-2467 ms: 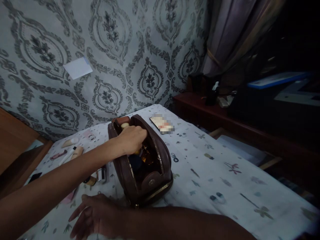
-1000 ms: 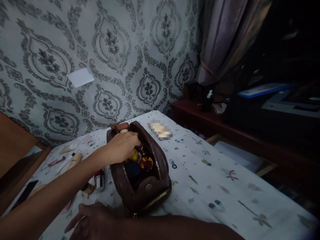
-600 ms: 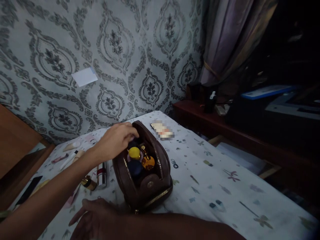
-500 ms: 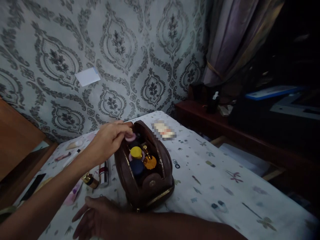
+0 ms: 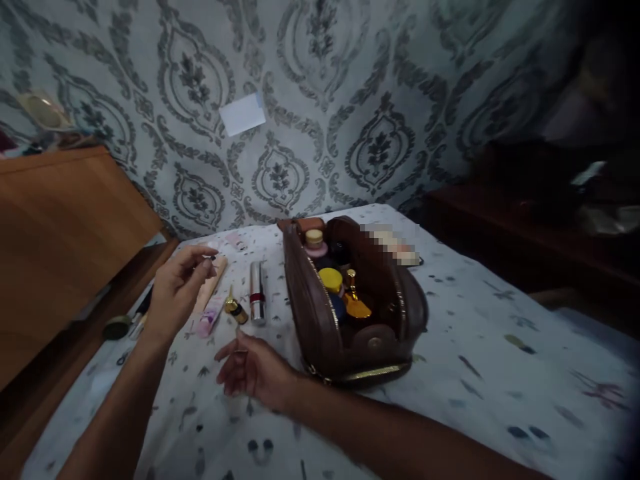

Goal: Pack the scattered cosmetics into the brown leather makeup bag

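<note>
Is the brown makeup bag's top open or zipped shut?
Open: the brown makeup bag has its zipper edges apart, showing a yellow lid inside.

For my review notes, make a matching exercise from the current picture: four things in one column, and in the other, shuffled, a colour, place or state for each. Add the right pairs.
1. brown bag
2. round yellow item
3. tube nearest the bag
4. white card

A. silver with a dark red band
B. against the patterned wallpaper
C. unzipped, its top gaping
D. inside the bag

Pairs: 1-C; 2-D; 3-A; 4-B
</note>
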`<state>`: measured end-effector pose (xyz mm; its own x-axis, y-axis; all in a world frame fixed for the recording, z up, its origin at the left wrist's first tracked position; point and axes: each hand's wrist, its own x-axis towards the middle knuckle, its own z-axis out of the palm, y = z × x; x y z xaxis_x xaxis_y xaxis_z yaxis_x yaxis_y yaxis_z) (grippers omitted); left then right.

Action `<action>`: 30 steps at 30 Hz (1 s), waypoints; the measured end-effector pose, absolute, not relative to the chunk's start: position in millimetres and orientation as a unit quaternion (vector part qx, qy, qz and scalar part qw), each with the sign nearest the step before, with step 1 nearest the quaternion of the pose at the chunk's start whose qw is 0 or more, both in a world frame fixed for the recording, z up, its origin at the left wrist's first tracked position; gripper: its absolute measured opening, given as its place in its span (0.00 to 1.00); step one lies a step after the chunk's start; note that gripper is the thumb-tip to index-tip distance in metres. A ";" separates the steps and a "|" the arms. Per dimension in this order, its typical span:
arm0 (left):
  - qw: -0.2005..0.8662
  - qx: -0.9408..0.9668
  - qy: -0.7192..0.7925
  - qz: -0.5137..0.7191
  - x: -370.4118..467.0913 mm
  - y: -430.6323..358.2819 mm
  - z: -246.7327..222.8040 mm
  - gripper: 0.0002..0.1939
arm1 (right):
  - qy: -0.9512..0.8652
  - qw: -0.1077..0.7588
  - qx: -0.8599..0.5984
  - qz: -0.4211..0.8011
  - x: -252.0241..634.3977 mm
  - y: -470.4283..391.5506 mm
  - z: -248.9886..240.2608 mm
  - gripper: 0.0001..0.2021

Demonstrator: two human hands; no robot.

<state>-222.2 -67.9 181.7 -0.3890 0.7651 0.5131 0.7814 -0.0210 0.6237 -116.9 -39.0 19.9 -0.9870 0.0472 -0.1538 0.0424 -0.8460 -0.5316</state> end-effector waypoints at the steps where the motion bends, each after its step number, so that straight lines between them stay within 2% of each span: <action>1: 0.012 -0.533 -0.707 -0.464 -230.5 -73.5 177.1 0.13 | -0.275 0.003 -0.076 0.959 -116.4 -39.1 19.6 0.26; 4: 0.022 -0.490 -0.739 -0.462 -255.8 -90.0 155.6 0.14 | -0.269 0.009 -0.064 0.961 -114.4 -39.3 21.2 0.27; 12: 0.074 -0.449 -0.834 -0.311 -287.5 -122.2 86.8 0.15 | -0.258 0.021 -0.066 0.964 -112.3 -39.9 24.5 0.25; 22: 0.132 -0.470 -0.856 -0.168 -275.4 -130.6 58.9 0.10 | -0.250 0.024 -0.090 0.964 -111.5 -40.7 25.6 0.24; 25: 0.150 -0.498 -0.835 -0.179 -275.8 -130.0 53.7 0.13 | -0.256 0.025 -0.091 0.962 -111.1 -40.6 25.8 0.24; 30: 0.138 -0.562 -0.779 -0.243 -267.9 -124.5 49.5 0.24 | -0.258 0.026 -0.097 0.961 -111.0 -40.8 27.2 0.24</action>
<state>-267.9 -124.5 49.5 -0.3315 0.8077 0.4876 0.9416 0.2511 0.2242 -111.0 -40.8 27.2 -0.9800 0.0991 -0.1724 0.0005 -0.8656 -0.5007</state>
